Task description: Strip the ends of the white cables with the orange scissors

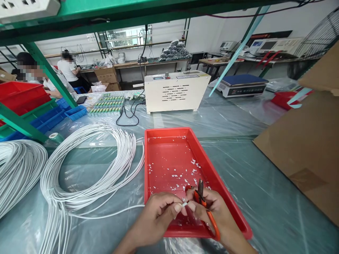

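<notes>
My left hand point(159, 215) pinches the end of a thin white cable point(111, 212) over the near end of a red tray point(169, 135). My right hand point(212, 208) grips an orange-handled wire stripper point(201, 197), its dark jaws close to the cable tip. Both hands meet above the tray. Small white bits of stripped insulation point(185, 173) lie scattered on the tray floor. The cable runs left to a large loose bundle of white cables point(87, 165) on the table.
A second white cable coil point(16, 169) lies at far left. A cream machine box point(176, 91), a scale point(242, 84), blue bins point(53, 118) and red bins point(21, 93) stand behind. Brown cardboard point(304, 148) leans at right. Two people sit at back left.
</notes>
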Action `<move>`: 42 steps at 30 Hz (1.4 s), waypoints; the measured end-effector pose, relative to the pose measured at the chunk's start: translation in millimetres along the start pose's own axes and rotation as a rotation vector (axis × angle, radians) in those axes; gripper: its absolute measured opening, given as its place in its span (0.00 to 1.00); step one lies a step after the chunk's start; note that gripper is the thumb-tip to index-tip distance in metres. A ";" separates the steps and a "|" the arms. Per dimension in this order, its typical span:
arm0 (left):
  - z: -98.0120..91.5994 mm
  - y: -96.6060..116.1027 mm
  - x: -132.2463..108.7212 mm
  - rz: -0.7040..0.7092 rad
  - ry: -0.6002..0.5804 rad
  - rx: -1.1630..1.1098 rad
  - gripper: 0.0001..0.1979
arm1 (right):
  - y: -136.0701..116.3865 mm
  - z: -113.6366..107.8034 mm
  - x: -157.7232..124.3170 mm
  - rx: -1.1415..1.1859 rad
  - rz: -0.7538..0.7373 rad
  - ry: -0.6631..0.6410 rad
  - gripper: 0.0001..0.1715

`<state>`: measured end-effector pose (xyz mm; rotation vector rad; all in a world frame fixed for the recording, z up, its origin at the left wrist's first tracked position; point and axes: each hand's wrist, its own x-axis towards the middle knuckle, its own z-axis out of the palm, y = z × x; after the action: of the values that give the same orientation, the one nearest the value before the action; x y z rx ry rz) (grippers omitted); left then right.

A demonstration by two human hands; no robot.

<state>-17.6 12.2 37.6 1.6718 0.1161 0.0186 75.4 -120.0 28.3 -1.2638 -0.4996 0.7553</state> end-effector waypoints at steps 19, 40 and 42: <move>-13.2 -0.2 -2.7 -0.166 -0.543 -0.194 0.17 | 0.7 -0.3 -7.9 -0.423 -0.297 -0.122 0.07; 1.4 0.8 -1.0 0.240 0.335 0.263 0.03 | 9.7 -15.7 4.1 -0.778 -0.338 0.280 0.21; 0.9 2.1 -0.5 0.267 0.334 0.281 0.03 | 8.5 -14.2 3.2 -0.689 -0.336 0.270 0.16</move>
<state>-17.9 11.1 39.5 1.9433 0.1517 0.5048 85.7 -125.9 16.3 -1.8249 -0.7593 0.1095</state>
